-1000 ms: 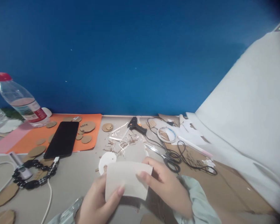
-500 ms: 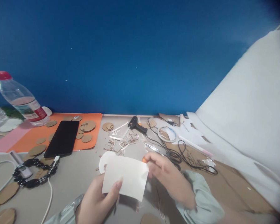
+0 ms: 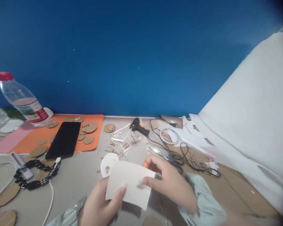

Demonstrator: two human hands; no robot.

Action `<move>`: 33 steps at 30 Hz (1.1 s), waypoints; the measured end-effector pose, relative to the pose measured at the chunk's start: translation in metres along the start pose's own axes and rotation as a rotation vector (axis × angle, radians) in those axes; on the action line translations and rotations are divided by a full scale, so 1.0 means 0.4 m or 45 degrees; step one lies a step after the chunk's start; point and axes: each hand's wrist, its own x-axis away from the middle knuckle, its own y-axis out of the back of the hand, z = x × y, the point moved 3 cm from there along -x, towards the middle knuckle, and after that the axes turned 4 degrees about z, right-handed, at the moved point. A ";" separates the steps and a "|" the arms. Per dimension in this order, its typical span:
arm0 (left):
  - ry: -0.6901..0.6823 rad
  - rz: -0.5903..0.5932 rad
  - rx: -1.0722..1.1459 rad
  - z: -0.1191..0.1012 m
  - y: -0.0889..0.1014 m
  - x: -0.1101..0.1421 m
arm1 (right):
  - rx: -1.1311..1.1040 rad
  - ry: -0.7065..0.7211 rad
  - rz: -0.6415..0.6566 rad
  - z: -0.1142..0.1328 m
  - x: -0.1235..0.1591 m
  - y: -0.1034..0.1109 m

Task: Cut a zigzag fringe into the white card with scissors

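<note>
My left hand (image 3: 99, 204) pinches the lower left edge of a white sheet of paper (image 3: 128, 182), thumb on top, holding it above the grey table (image 3: 80, 175). On the paper's right edge rests my right hand (image 3: 169, 182), its fingers curled and one fingertip pressed on the sheet. A small orange thing (image 3: 145, 164) shows at that hand's fingertips; what it is I cannot make out. Just behind the paper lies a white round cut-out (image 3: 108, 160).
A black phone (image 3: 63, 139) lies on an orange sheet (image 3: 94, 141) with several cardboard discs (image 3: 89, 127). A bottle (image 3: 23, 103) stands far left. Black beads (image 3: 35, 179), a glue gun (image 3: 138, 125), scissors (image 3: 174, 164), cables and scraps lie around. White board (image 3: 250, 110) leans at right.
My right hand came off the paper's top edge, showed the orange thing, then returned to press the sheet's right side. The paper tilted and shifted slightly.
</note>
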 end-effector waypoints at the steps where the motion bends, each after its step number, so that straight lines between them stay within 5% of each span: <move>1: -0.001 0.019 0.016 -0.002 -0.002 -0.001 | 0.041 -0.010 -0.004 -0.003 0.001 -0.004; 6: 0.042 -0.053 0.010 -0.003 -0.003 0.000 | -0.029 -0.021 -0.241 -0.010 0.009 -0.009; 12: -0.044 0.001 -0.069 -0.009 -0.006 0.007 | 0.023 -0.011 0.010 -0.007 0.002 -0.016; 19: -0.025 -0.048 -0.261 0.012 -0.005 0.021 | -0.027 0.030 -0.152 -0.004 -0.001 -0.002; 26: -0.355 0.108 -0.313 -0.015 -0.025 0.021 | 0.137 -0.087 0.139 0.016 0.006 -0.015; 33: -0.363 0.054 -0.494 0.019 -0.042 0.029 | -0.019 0.026 -0.007 0.017 -0.001 0.001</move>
